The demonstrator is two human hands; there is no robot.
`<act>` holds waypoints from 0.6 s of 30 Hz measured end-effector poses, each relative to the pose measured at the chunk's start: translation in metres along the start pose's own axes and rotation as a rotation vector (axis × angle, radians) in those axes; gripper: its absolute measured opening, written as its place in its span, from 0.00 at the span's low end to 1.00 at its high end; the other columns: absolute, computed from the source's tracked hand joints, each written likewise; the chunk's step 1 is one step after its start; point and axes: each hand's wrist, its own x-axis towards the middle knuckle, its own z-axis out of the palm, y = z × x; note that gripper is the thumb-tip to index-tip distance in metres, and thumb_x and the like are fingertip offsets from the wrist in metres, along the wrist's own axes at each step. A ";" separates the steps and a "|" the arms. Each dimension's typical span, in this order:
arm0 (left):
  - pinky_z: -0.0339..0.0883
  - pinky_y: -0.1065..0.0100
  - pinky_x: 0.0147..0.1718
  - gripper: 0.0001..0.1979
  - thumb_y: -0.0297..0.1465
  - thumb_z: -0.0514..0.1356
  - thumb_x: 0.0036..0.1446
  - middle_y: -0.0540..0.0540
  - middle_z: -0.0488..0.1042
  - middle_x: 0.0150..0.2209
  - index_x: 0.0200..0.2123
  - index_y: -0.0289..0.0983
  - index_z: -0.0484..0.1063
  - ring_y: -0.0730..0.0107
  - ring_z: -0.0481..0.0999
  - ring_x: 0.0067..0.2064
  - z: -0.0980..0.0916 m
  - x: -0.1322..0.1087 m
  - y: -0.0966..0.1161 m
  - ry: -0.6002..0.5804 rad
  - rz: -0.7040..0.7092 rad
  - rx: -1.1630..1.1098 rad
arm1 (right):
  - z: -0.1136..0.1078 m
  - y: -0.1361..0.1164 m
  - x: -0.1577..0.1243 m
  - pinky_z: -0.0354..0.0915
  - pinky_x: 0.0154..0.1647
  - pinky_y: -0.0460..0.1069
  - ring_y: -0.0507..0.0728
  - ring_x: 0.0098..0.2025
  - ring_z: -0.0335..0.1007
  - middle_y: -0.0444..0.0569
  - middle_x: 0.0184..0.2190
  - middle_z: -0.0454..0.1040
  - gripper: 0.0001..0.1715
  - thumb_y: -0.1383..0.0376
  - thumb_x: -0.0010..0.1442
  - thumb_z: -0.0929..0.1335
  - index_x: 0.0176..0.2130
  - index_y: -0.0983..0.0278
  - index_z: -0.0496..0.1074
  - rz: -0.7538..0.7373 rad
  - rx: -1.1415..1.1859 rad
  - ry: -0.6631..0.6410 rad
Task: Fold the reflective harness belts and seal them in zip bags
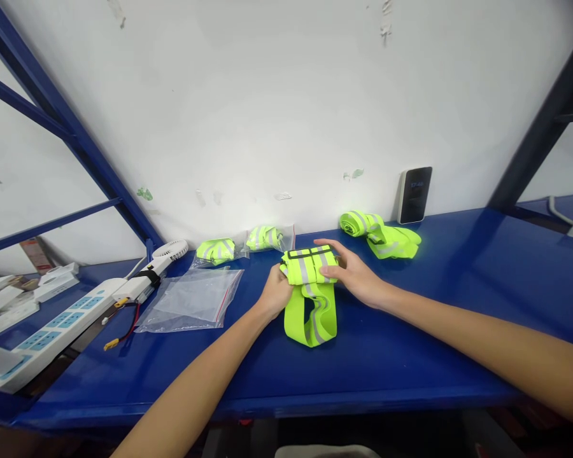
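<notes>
Between my two hands is a neon-yellow reflective strap, partly rolled into a bundle with grey stripes and a thin black band across its top. A loose loop of it hangs down toward me over the blue shelf. My left hand grips the bundle's left end, its fingertips mostly hidden behind it. On the right end, my right hand has the thumb in front and the fingers over the back. A second reflective strap lies half rolled at the right rear, apart from my hands.
Near the wall sit two bagged reflective straps. Clear zip bags lie flat at left, beside a white handheld fan, a wired connector and a long power strip. A phone-like device leans against the wall. The blue shelf has a front edge near me.
</notes>
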 end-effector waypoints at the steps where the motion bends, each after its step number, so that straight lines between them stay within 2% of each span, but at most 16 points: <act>1: 0.72 0.59 0.44 0.18 0.32 0.67 0.49 0.42 0.81 0.41 0.44 0.34 0.77 0.53 0.79 0.45 0.001 0.000 0.000 0.001 0.002 0.006 | 0.000 0.001 0.000 0.69 0.42 0.54 0.59 0.42 0.72 0.46 0.40 0.74 0.32 0.62 0.50 0.73 0.54 0.56 0.64 -0.006 0.002 0.022; 4: 0.71 0.57 0.47 0.18 0.31 0.68 0.48 0.43 0.81 0.42 0.45 0.36 0.77 0.52 0.78 0.46 0.005 -0.001 0.001 0.012 -0.009 0.017 | 0.000 0.004 0.002 0.69 0.38 0.52 0.59 0.40 0.72 0.45 0.39 0.74 0.28 0.63 0.49 0.73 0.50 0.56 0.66 -0.040 0.021 0.091; 7: 0.69 0.56 0.49 0.22 0.31 0.69 0.46 0.42 0.79 0.45 0.47 0.37 0.75 0.52 0.77 0.49 0.007 0.000 0.000 0.027 -0.078 -0.076 | -0.002 0.005 0.005 0.69 0.38 0.53 0.60 0.40 0.72 0.44 0.38 0.74 0.27 0.63 0.49 0.73 0.49 0.55 0.67 -0.073 0.061 0.100; 11: 0.69 0.54 0.49 0.29 0.30 0.69 0.44 0.40 0.77 0.49 0.51 0.37 0.70 0.50 0.76 0.50 0.008 -0.002 0.004 -0.035 -0.186 -0.233 | -0.004 0.004 0.006 0.69 0.39 0.53 0.59 0.40 0.72 0.44 0.37 0.74 0.26 0.63 0.50 0.73 0.49 0.55 0.67 -0.091 0.075 0.115; 14: 0.68 0.54 0.50 0.30 0.29 0.70 0.43 0.39 0.76 0.50 0.51 0.36 0.69 0.50 0.76 0.51 0.008 -0.004 0.009 -0.069 -0.169 -0.270 | -0.006 0.006 0.007 0.69 0.39 0.52 0.59 0.40 0.72 0.44 0.38 0.74 0.26 0.63 0.50 0.73 0.49 0.55 0.67 -0.083 0.058 0.124; 18: 0.68 0.59 0.50 0.30 0.31 0.72 0.43 0.40 0.76 0.50 0.50 0.35 0.68 0.57 0.77 0.48 0.007 -0.002 0.013 -0.001 -0.156 -0.248 | -0.008 0.009 0.008 0.70 0.34 0.51 0.58 0.38 0.72 0.44 0.37 0.73 0.30 0.63 0.49 0.74 0.50 0.54 0.66 -0.065 0.066 0.136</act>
